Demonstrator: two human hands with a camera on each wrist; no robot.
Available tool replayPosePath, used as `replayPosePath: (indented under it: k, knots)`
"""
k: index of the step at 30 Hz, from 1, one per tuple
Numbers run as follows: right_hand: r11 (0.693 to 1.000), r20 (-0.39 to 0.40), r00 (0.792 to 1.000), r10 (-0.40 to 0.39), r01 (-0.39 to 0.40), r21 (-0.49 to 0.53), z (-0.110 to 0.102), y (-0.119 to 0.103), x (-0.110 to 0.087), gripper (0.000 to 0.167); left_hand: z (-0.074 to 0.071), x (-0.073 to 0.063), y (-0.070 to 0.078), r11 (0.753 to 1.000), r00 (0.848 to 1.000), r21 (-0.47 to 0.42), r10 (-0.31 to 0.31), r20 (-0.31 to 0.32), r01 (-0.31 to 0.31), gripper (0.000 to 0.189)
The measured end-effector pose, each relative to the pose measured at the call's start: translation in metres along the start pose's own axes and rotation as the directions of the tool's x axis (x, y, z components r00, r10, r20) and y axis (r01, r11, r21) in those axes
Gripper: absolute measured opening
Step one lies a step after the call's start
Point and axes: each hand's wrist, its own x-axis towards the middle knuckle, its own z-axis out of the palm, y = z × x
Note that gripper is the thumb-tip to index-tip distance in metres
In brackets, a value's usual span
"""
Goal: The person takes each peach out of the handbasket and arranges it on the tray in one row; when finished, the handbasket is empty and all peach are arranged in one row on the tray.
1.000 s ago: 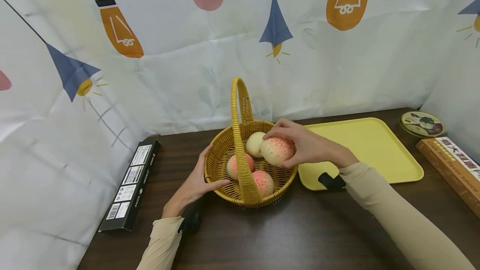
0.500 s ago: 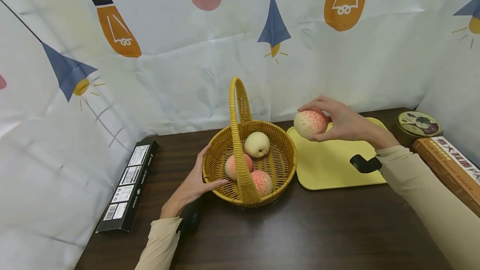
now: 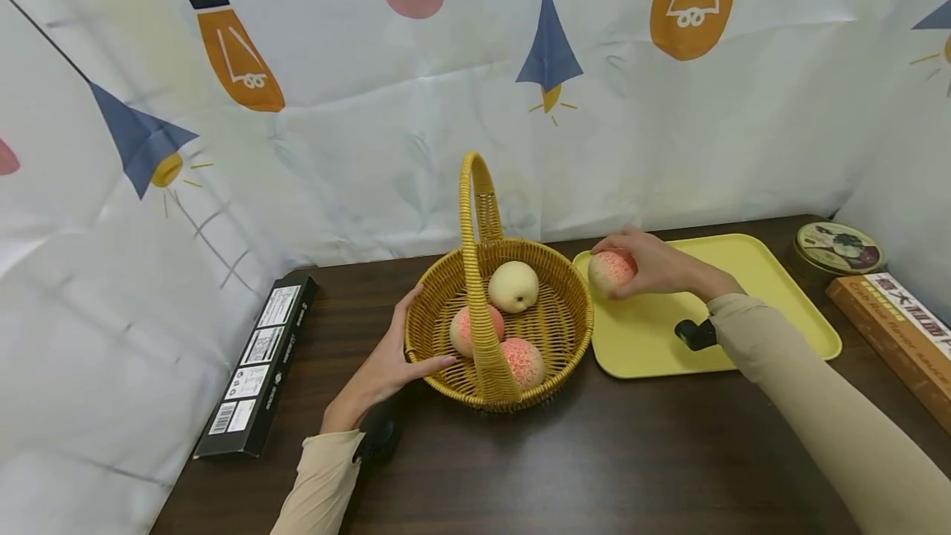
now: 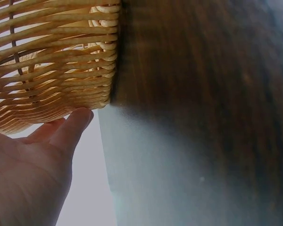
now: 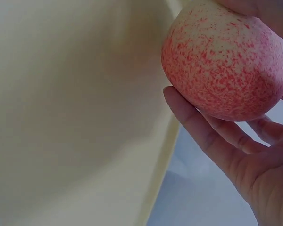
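My right hand (image 3: 645, 264) holds a pink-speckled peach (image 5: 224, 66) between thumb and fingers. The peach is low over the near-left part of a yellow tray (image 3: 669, 337); whether it touches the tray I cannot tell. My left hand (image 3: 382, 366) rests against the left side of a yellow wicker basket (image 3: 572, 337), thumb and fingers spread along its wall. In the left wrist view the thumb touches the weave of the basket (image 4: 52, 70). Inside the basket lie two speckled peaches (image 3: 523, 363) and a pale round fruit (image 3: 513, 286). The basket's handle partly covers one peach.
A long black box (image 3: 256, 370) lies on the dark wooden table (image 3: 535, 469) at the left. At the right are a round tin (image 3: 839, 247) and a brown sauce box (image 3: 891, 324). A printed white cloth (image 3: 371, 147) hangs behind the table.
My right hand has lifted the peach out of the basket, carried it right and lowered it over the tray. The left hand and the basket have stayed in place.
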Motion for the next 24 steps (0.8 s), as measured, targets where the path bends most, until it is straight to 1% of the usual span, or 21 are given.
replayPosePath:
  k: [5,8,14,16,24]
  knots:
    - [1.0,0.018,1.0,0.013,-0.012,-0.014,0.0052,0.0025,0.0024,0.062,0.0009,0.0005,-0.0024,1.0,1.0,-0.012,0.005,0.015,-0.005,0.115]
    - [1.0,0.021,1.0,-0.002,0.002,-0.008,0.0064,0.002,0.0021,0.062,0.0001,0.0007,-0.0025,1.0,1.0,-0.008,0.006,0.012,-0.005,0.114]
    - [0.995,0.041,0.999,-0.027,0.023,0.099,0.0062,-0.0009,-0.0027,0.064,-0.0018,0.0022,-0.0027,0.999,0.999,-0.04,0.029,0.025,-0.028,0.112]
    - [0.993,0.049,0.998,-0.029,0.023,0.12,0.0066,-0.0011,-0.0029,0.065,-0.0022,0.0021,-0.0033,0.998,0.999,-0.046,0.035,0.026,-0.034,0.112]
    - [0.995,0.026,1.0,-0.004,0.001,0.102,0.0075,0.0004,-0.0003,0.061,-0.0014,0.0018,-0.0034,0.999,0.999,-0.034,0.025,0.033,-0.024,0.111]
